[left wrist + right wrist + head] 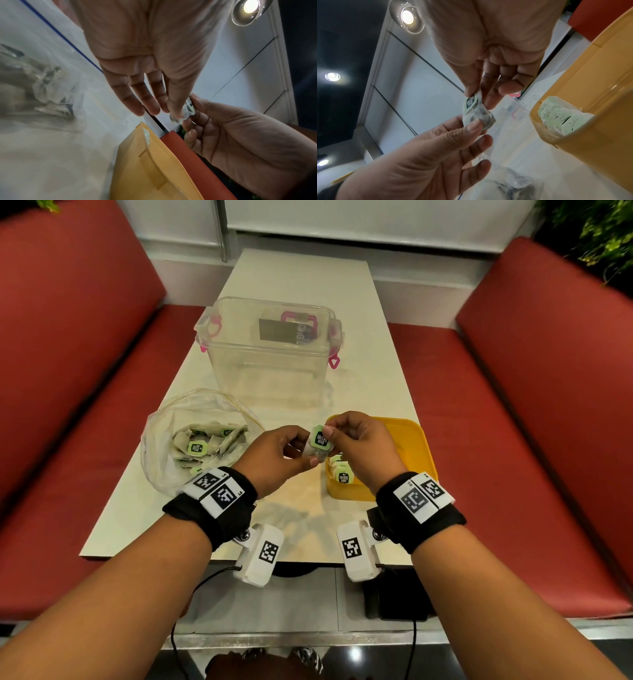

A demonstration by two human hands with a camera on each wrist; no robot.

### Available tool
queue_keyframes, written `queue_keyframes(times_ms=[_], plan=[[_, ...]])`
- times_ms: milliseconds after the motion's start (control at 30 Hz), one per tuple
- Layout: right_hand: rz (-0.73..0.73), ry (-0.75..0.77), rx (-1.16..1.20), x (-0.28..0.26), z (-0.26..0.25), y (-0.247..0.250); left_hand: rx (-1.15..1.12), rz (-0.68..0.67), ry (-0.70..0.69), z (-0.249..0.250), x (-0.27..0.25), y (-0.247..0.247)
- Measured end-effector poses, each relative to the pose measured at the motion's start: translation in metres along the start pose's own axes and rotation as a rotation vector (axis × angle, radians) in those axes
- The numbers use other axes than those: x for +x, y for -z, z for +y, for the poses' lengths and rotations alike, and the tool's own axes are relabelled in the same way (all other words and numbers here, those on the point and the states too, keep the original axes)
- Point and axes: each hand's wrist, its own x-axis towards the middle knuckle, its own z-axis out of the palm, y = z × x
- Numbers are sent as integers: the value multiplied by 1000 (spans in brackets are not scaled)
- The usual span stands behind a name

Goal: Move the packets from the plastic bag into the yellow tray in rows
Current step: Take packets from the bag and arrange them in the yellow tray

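Both hands hold one small packet (319, 442) with a green and black label above the table, between the bag and the tray. My left hand (286, 454) pinches its lower part (478, 119). My right hand (346, 436) pinches its labelled top edge (471, 100). The clear plastic bag (191, 440) lies open at the left with several packets (198, 447) inside. The yellow tray (411, 440) stands at the right, with a row of upright packets (342, 472) in its near left corner (561, 119). The held packet also shows in the left wrist view (186, 109).
A large clear lidded box (270, 350) with pink clasps stands behind the bag and tray. The cream table (301, 278) is narrow, with red bench seats (513, 440) on both sides. Its near edge lies just under my wrists.
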Motion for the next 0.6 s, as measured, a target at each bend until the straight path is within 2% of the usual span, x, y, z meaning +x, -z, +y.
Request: queue_keyframes(times_ms=[167, 600], plan=[[20, -9, 45, 0, -2, 2, -86, -24, 48, 5, 1, -6], [-13, -6, 74, -4, 0, 6, -10, -101, 28, -4, 8, -1]])
